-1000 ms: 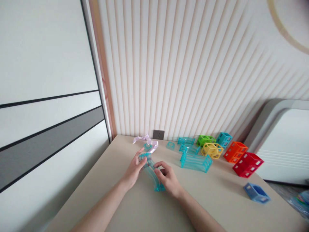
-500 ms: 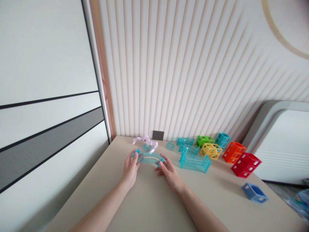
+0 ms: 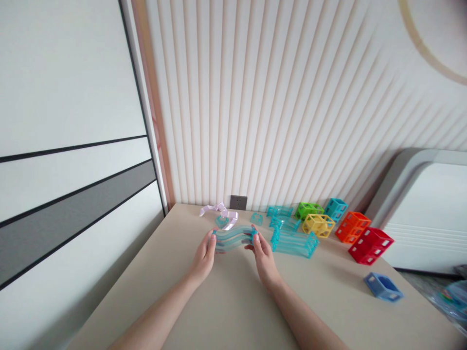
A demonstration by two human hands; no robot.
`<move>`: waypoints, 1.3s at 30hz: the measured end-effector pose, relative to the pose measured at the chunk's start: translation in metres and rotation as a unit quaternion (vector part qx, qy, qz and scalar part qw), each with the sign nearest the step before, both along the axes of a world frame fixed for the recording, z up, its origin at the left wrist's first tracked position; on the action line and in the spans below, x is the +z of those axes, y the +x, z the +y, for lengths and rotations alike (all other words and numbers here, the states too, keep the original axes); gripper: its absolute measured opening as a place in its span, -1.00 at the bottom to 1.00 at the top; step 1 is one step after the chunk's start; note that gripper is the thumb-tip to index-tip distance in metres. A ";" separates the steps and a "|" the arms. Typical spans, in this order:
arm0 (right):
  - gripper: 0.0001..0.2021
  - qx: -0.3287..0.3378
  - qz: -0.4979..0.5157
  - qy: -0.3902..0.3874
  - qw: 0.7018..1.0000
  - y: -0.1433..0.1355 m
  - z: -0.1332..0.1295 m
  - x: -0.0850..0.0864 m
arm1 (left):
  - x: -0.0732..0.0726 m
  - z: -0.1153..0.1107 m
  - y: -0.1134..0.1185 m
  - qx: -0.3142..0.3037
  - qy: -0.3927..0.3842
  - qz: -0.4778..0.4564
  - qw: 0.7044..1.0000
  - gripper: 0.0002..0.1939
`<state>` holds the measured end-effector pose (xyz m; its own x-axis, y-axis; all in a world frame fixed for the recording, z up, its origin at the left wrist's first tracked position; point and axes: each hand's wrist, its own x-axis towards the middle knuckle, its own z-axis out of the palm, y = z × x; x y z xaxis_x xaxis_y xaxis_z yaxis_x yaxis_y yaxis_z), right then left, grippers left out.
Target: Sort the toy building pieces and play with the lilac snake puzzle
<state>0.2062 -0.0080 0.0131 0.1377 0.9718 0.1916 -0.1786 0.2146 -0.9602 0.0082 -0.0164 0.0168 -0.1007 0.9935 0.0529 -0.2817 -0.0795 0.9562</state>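
Between my hands, above the table, is a clear teal curved track piece (image 3: 234,238), wavy along its length. My left hand (image 3: 205,253) pinches its left end, thumb on the near side. My right hand (image 3: 263,253) grips the right end in the same way. Just behind it lie pale purple curved pieces (image 3: 229,218) and a small clear teal piece (image 3: 222,222). To the right of my right hand rests a stack of clear teal track pieces (image 3: 295,243), with more teal pieces (image 3: 284,223) behind.
On the table's right side stand green (image 3: 308,211), yellow (image 3: 318,225), teal (image 3: 335,209), orange (image 3: 352,227) and red (image 3: 371,246) open-sided blocks. A blue block (image 3: 384,287) lies nearer the right edge. A ribbed wall (image 3: 233,121) with a dark socket (image 3: 238,202) borders the back.
The held track piece has turned from an arch shape to a wavy profile and shifted slightly right. Both hands moved right with it, and the right fingers closed more around its end.
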 end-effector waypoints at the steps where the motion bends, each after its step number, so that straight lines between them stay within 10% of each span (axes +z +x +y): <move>1: -0.36 0.004 -0.009 0.006 1.000 0.000 -0.001 0.001 | -0.001 0.000 -0.001 0.005 0.004 -0.001 1.000 -0.49; 19: -0.37 -0.015 0.053 -0.001 0.998 -0.001 0.006 -0.012 | 0.018 -0.007 -0.002 -0.151 -0.007 -0.178 0.972 -0.61; 39: -0.47 -0.030 -0.020 0.061 0.997 -0.003 -0.002 -0.006 | 0.020 -0.003 -0.005 -0.137 0.003 -0.242 0.961 -0.62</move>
<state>0.2033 -0.0102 0.0075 0.1843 0.9311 0.3149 -0.1250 0.3400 -0.9321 0.0035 -0.0196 0.0365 0.1507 0.9860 0.0717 -0.7041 0.0561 0.7079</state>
